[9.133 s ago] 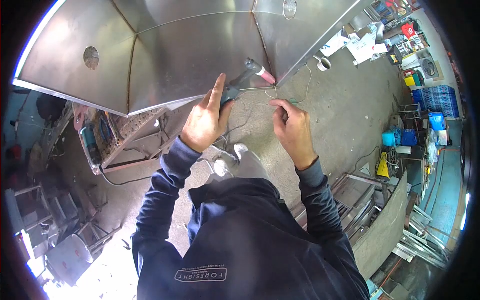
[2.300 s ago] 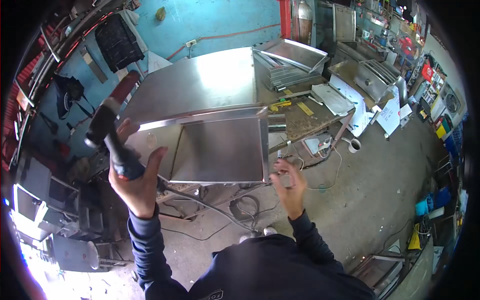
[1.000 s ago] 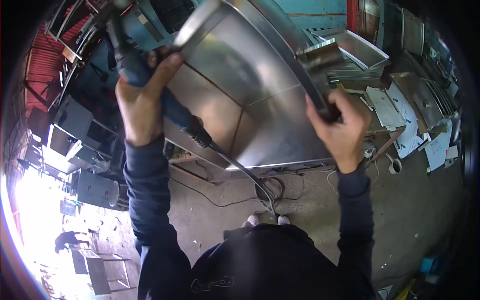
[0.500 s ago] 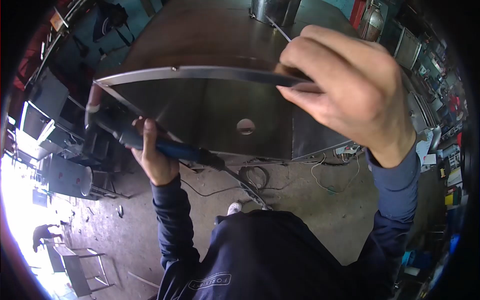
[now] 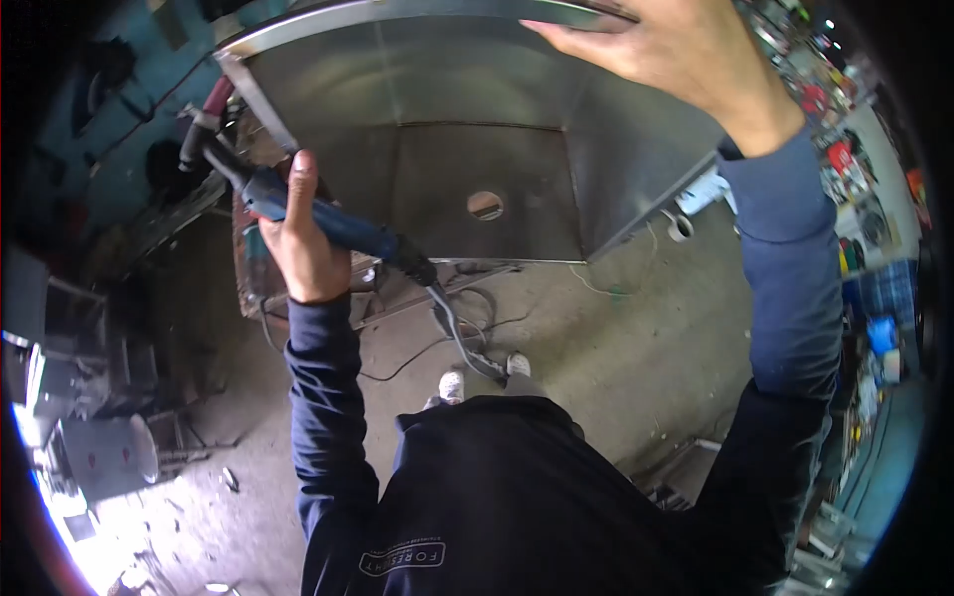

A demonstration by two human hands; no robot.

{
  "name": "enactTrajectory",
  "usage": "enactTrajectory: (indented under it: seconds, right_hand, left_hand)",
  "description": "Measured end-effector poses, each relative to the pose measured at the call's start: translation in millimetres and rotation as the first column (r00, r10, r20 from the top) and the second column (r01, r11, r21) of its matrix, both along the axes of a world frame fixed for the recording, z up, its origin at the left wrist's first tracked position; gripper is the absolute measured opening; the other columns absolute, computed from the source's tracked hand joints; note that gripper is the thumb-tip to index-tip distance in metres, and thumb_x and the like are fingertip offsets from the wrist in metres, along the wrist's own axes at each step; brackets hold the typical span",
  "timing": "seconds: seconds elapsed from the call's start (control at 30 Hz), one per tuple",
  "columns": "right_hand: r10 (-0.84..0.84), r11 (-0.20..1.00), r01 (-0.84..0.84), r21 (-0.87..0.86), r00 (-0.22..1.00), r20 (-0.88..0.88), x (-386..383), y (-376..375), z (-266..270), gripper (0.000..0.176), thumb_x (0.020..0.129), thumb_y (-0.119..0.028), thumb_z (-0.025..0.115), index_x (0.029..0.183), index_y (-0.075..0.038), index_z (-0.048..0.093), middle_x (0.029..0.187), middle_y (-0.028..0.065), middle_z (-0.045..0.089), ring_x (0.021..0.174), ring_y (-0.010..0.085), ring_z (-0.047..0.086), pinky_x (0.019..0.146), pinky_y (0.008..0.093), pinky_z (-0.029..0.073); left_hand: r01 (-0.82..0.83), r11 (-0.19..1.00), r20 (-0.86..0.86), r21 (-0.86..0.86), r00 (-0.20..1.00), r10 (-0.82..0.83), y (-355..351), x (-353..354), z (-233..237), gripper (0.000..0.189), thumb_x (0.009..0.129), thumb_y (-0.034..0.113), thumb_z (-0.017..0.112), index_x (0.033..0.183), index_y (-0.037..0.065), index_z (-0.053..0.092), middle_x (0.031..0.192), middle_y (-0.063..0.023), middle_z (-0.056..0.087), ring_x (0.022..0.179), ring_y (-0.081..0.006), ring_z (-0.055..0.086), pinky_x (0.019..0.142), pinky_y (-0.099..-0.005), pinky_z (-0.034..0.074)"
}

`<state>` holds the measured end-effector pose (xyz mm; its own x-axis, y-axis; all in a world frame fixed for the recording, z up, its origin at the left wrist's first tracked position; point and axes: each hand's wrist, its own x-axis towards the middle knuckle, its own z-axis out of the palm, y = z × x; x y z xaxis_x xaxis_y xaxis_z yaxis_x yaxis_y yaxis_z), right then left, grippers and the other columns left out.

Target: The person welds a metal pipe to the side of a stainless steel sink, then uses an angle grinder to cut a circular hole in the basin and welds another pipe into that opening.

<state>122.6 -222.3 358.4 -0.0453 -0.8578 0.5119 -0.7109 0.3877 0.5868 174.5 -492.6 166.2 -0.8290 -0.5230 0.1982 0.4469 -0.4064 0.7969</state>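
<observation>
I see the welding torch (image 5: 333,226) gripped in my left hand (image 5: 303,256), fingers curled tight round its blue handle, its head sticking out beyond the thumb. Its cable (image 5: 452,333) trails off below the fist. Just right of those fingers stands the stainless sheet-metal hood (image 5: 477,149). My right hand (image 5: 686,50) clamps its top rim, fingers pressed together.

The only lettering that can be read is on the person's dark sweatshirt (image 5: 497,487). A white boxed logo (image 5: 402,558) on its front, seen upside down from the head camera, spells "FORESIGHT". A finer line of print runs along that box but is too small to read. Coloured labels on the shelves (image 5: 845,149) at the right edge are blurred beyond reading.
</observation>
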Motion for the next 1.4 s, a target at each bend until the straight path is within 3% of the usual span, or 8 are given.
enactTrajectory:
  seconds: [0.07,0.5,0.67,0.83,0.9,1.13,1.17,1.4]
  right_hand:
    - [0.199,0.976,-0.195,-0.100,0.980,0.031,3,-3,-1,0.022,0.071,-0.009,0.082,0.080,-0.001,0.064,0.068,0.0052,0.059,0.055,0.0151,0.059,0.048,0.0277,0.050]
    - [-0.033,0.985,0.048,-0.166,0.995,0.094,8,0,-15,0.025,0.077,-0.013,0.084,0.087,-0.002,0.064,0.077,0.0055,0.065,0.067,0.0157,0.064,0.058,0.0282,0.056]
    - [-0.035,0.981,0.031,-0.190,0.999,-0.016,4,-1,-18,0.021,0.076,-0.010,0.082,0.084,-0.002,0.064,0.073,0.0081,0.065,0.062,0.0171,0.063,0.057,0.0336,0.055]
    - [-0.226,0.910,0.332,-0.247,0.898,0.377,26,-6,-25,0.015,0.078,-0.005,0.078,0.075,-0.001,0.064,0.060,0.0082,0.061,0.049,0.0149,0.057,0.048,0.0270,0.050]
    - [0.094,0.941,-0.073,-0.331,0.994,0.047,27,-2,-47,0.019,0.083,-0.002,0.071,0.069,-0.003,0.059,0.054,0.0063,0.054,0.046,0.0112,0.051,0.041,0.0236,0.042]
    - [-0.075,0.937,0.073,-0.342,0.997,0.006,6,-14,-40,0.026,0.087,-0.003,0.067,0.065,-0.005,0.054,0.050,0.0041,0.046,0.042,0.0101,0.045,0.037,0.0241,0.038]
    - [-0.312,0.916,0.321,-0.242,0.947,0.074,2,-19,-32,0.032,0.090,-0.005,0.064,0.062,-0.006,0.050,0.048,0.0005,0.039,0.040,0.0094,0.039,0.035,0.0255,0.034]
    - [-0.161,0.934,0.179,-0.308,0.983,0.084,-10,-4,-25,0.006,0.083,-0.008,0.073,0.087,-0.003,0.073,0.072,0.0074,0.068,0.056,0.0160,0.062,0.053,0.0312,0.054]
  left_hand:
    - [0.032,0.999,-0.009,0.005,0.999,-0.032,-5,2,-5,0.021,0.090,0.016,0.078,0.090,0.012,0.057,0.077,0.0052,0.052,0.065,-0.0057,0.049,0.058,-0.0225,0.038]
    - [-0.053,0.957,-0.152,-0.284,0.988,0.010,-25,3,-28,0.040,0.091,0.012,0.076,0.126,-0.001,0.062,0.095,-0.0016,0.064,0.082,-0.0097,0.058,0.072,-0.0245,0.045]
    - [-0.052,0.943,-0.156,-0.330,0.988,0.000,-33,1,-23,0.021,0.090,0.013,0.077,0.106,0.005,0.065,0.096,-0.0039,0.066,0.091,-0.0134,0.064,0.078,-0.0271,0.050]
    - [-0.089,0.957,0.002,-0.275,0.996,0.093,-22,2,-28,0.023,0.086,0.013,0.081,0.097,0.009,0.061,0.088,0.0001,0.062,0.080,-0.0106,0.057,0.075,-0.0274,0.046]
    - [-0.099,0.942,-0.052,-0.321,0.995,0.087,-21,-1,-29,0.024,0.088,0.015,0.079,0.101,0.009,0.061,0.090,0.0006,0.061,0.080,-0.0104,0.057,0.073,-0.0281,0.048]
    - [-0.088,0.919,-0.021,-0.383,0.996,0.086,-40,-17,-23,0.022,0.090,0.021,0.078,0.099,0.010,0.062,0.084,0.0011,0.060,0.071,-0.0101,0.058,0.060,-0.0277,0.049]
    - [-0.059,0.932,0.007,-0.358,0.998,0.066,-36,-18,-16,0.021,0.090,0.021,0.079,0.096,0.010,0.062,0.081,0.0015,0.059,0.068,-0.0101,0.058,0.057,-0.0274,0.048]
    - [-0.122,0.941,-0.057,-0.316,0.992,0.110,-21,-18,-17,0.016,0.090,0.012,0.078,0.089,0.012,0.062,0.080,0.0018,0.061,0.066,-0.0091,0.057,0.060,-0.0257,0.046]
